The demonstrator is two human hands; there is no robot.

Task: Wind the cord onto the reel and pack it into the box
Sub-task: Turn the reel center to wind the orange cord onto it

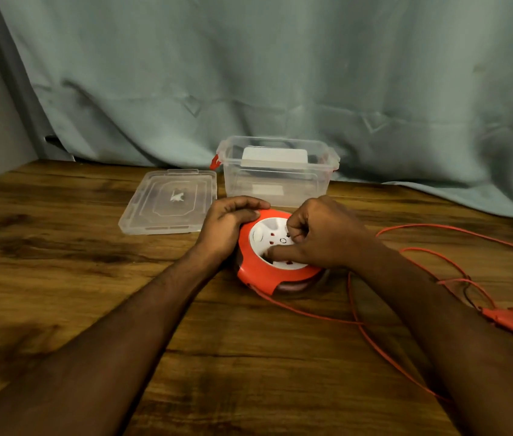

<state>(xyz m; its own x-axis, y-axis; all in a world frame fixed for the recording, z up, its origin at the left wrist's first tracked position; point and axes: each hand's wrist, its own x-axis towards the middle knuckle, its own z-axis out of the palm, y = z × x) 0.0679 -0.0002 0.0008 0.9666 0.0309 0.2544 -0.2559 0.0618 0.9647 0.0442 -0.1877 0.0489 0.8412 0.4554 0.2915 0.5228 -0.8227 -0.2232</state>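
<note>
Loose cord (pixel 355 322) nearest, trailing from reel (pixel 275 272) toward 4 o'clock across tabletop (pixel 60 262). Reel flat at centre. Left hand (pixel 230 225) clamps rim at 10 o'clock; right hand (pixel 318 234) clenched on white hub, better placed for cranking. Open box (pixel 280 171) at 12 o'clock, just behind reel.

2 hands (pixel 231 223), 1 reel (pixel 275 251), 1 cord (pixel 355 313), 1 box (pixel 277 171), 1 lid (pixel 170 201)

No readable text shows anywhere. The white label (pixel 274 157) on the clear box (pixel 280 184) looks blank. The pale mark on the lid (pixel 168 201) is too blurred to read.
</note>
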